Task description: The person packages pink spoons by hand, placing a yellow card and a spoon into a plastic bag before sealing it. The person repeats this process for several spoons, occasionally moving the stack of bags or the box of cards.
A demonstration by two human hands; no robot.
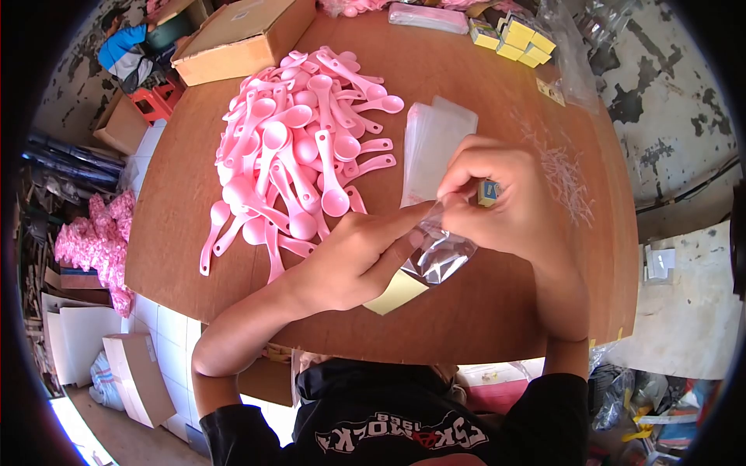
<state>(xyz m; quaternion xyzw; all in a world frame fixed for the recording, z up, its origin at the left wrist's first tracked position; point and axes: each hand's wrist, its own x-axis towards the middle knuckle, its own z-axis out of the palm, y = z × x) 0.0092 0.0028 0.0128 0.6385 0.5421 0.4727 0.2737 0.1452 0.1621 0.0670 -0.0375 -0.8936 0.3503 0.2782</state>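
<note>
A small clear plastic bag [444, 256] is stretched between my two hands over the near side of the table. My left hand [353, 260] grips its left side, with the forefinger reaching toward the bag's upper edge. At that upper edge my right hand [501, 198] pinches the plastic between thumb and forefinger. A pale yellow card [396, 293] shows at the bag's lower end, just below my left hand. Through the loop of my right fingers a small yellow and blue box [488, 193] is visible on the table. Beyond my hands lies a stack of clear bags [435, 144].
Pink plastic spoons [299, 147] form a big heap left of centre on the wooden table [373, 70]. A cardboard box [241, 43] stands at the back left, yellow boxes [517, 39] at the back right. Thin clear strips [567, 175] lie rightward. Another person [128, 46] sits far left.
</note>
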